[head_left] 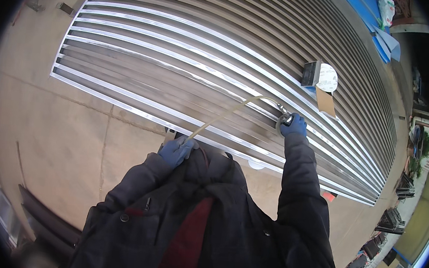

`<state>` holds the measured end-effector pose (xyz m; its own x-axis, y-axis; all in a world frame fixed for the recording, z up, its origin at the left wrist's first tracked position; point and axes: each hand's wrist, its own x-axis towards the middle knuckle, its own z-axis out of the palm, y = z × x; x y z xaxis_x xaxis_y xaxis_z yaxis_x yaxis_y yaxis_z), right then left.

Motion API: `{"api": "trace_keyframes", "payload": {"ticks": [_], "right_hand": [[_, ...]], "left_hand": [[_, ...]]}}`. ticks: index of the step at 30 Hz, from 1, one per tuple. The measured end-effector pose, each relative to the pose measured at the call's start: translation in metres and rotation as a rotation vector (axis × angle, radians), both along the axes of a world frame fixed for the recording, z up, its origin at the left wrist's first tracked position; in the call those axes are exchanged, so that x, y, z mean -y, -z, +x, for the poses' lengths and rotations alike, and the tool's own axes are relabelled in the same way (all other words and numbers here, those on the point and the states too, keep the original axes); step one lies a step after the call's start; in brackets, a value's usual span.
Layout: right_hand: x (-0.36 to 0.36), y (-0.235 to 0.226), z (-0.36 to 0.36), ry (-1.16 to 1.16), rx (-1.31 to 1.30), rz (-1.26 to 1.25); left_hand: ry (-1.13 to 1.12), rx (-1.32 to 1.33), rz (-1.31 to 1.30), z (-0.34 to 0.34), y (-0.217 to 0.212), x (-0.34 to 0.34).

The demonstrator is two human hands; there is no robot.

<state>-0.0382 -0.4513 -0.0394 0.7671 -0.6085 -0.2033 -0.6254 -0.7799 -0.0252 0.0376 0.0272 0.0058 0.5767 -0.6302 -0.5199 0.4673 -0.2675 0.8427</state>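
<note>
My right hand, in a blue glove, is closed round a small air sander whose round pad sits at the slats of a large slatted metal panel. From the tool's metal fitting a pale yellowish air hose arches left and down. My left hand, also blue-gloved, is wrapped round this hose near my body, by the panel's near edge. Several slats shine brightly; others, farther off and near the front, look dull and brownish.
On the panel, right of centre, lie a dark box, a white sanding disc and a piece of brown cardboard. Blue sheeting is at the far right. A dark long object lies on the concrete floor at lower left.
</note>
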Motion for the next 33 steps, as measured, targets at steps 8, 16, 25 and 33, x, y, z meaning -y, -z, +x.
{"api": "trace_keyframes", "payload": {"ticks": [8,16,25,33], "right_hand": [[-0.029,0.013,0.030,-0.190,0.005,0.091],[-0.037,0.012,0.040,-0.178,-0.069,0.099],[-0.020,0.007,0.013,-0.146,-0.049,0.060],[-0.029,0.020,0.014,-0.135,-0.017,0.034]], "left_hand": [[-0.250,-0.179,-0.075,0.013,0.022,-0.022],[-0.182,-0.117,-0.043,0.000,0.026,-0.030],[-0.097,-0.051,0.029,0.003,0.017,-0.024],[-0.096,-0.050,0.003,0.007,0.019,-0.021]]}}
